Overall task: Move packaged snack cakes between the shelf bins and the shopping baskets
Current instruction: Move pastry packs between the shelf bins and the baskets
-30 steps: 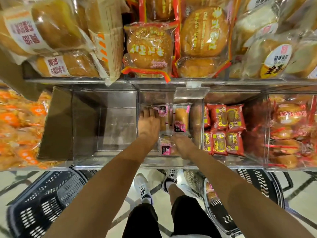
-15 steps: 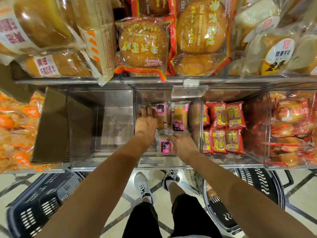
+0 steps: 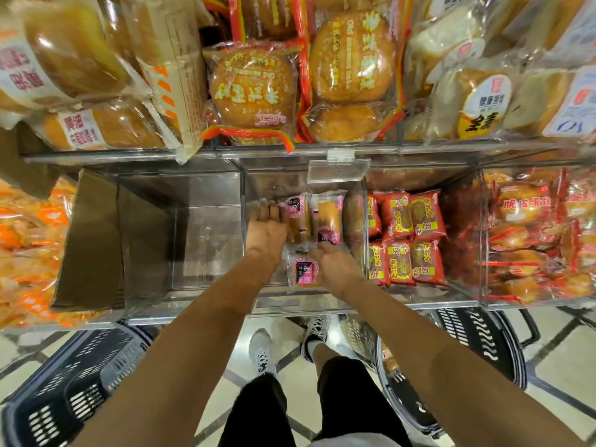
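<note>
Small snack cakes in clear wrappers with pink labels lie in the middle clear bin (image 3: pixel 300 306). Two stand on end at the back, one (image 3: pixel 329 217) plainly seen. Another cake (image 3: pixel 302 273) lies flat at the front. My left hand (image 3: pixel 266 229) reaches deep into the bin, its straight fingers pressing on the back-left cakes. My right hand (image 3: pixel 335 267) sits by the flat front cake, fingers curled down at that packet's right edge. A dark blue basket (image 3: pixel 64 395) stands on the floor at left and a round black basket (image 3: pixel 483 346) at right, with a few cakes (image 3: pixel 391 363) inside.
The clear bin (image 3: pixel 206 240) left of mine holds nothing I can see. Red-wrapped cakes (image 3: pixel 409 240) fill the bin to the right. Large bread packs (image 3: pixel 254 88) overhang from the shelf above. A clear price-tag flap (image 3: pixel 338 171) hangs over my bin. My feet (image 3: pixel 263 353) stand between the baskets.
Both hands stay in the middle bin. The left hand has pushed slightly further back, and more of the flat front cake shows beside the right hand.
</note>
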